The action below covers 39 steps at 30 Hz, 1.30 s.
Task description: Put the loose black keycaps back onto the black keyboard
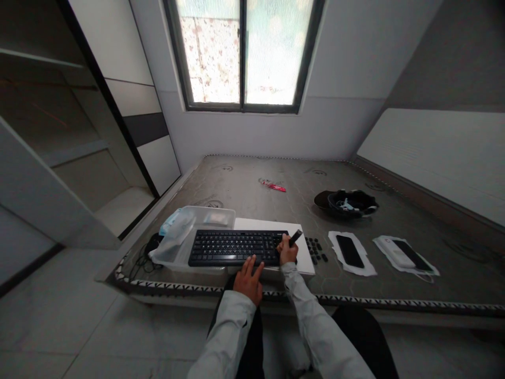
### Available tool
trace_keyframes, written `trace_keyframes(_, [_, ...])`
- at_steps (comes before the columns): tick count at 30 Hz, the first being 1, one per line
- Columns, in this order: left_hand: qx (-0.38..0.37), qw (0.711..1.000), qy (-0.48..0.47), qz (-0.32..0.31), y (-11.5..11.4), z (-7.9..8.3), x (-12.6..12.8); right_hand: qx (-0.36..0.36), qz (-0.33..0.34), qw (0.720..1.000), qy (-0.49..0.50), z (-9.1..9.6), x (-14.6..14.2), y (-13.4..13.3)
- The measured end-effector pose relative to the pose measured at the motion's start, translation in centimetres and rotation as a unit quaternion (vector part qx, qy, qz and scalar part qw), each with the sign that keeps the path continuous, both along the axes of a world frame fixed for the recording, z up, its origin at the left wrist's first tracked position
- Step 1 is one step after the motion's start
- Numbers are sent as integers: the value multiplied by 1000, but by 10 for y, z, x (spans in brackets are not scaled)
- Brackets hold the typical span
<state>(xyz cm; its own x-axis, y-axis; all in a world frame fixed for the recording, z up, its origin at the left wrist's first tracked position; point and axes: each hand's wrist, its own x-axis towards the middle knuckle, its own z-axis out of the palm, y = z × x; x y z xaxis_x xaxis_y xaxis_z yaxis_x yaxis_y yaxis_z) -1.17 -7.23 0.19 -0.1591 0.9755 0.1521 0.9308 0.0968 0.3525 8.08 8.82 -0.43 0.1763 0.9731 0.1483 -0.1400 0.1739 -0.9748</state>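
A black keyboard (232, 245) lies partly on a white board (305, 260) and partly over a clear plastic box (173, 247). My left hand (248, 281) rests its outstretched fingers on the keyboard's front edge. At the number-pad end, my right hand (287, 251) is closed around a black pen-shaped tool (295, 237), which slants up to the right. The tool's lower tip is hidden by my fingers. Several small black keycaps (316, 250) lie in rows just right of the board.
Two phones, one (350, 251) and another (413, 256) beside a white device (396, 253), lie on white sheets to the right. Behind them sits a black cap (347, 203) with a white cable inside. A red packet (274, 186) lies farther back on the mattress (244, 179).
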Motion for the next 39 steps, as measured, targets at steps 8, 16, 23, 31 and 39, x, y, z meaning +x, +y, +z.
trace_keyframes(8, [-9, 1000, 1, -1, 0, 3, 0, 6, 36, 998, -49, 18, 43, 15])
trace_keyframes(16, [-4, 1000, 6, -6, 2, -2, -1, 148, 232, 809, -519, 11, 85, 16])
trace_keyframes(23, [2, 1000, 23, 0, 3, -6, 0, 107, 178, 800, -562, 8, 71, 6])
trace_keyframes(31, [40, 998, 50, -4, 5, -12, -1, 70, 171, 877, -442, 9, 78, 22])
trace_keyframes(39, [90, 992, 85, -12, 9, -20, -4, -11, 57, 941, -334, -10, 136, 82])
